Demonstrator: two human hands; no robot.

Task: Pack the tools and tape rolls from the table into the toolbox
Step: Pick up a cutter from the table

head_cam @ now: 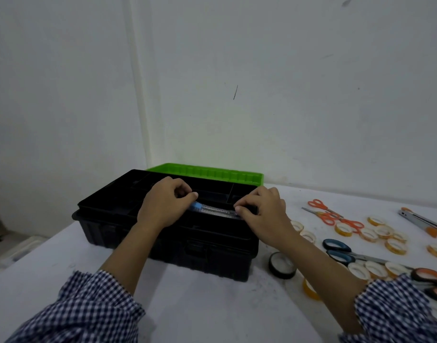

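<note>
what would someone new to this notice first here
The open black toolbox in the middle of the table, its green lid lying back toward the wall, draws the eye first. Over its tray the left hand and right hand pinch the two ends of a slim blue-ended tool. To the right, orange scissors and yellow tape rolls lie scattered on the table.

Arms extended; left grip (163, 206) and right grip (264, 214) pinching.

Dim, flat light; wide-angle edge distortion
</note>
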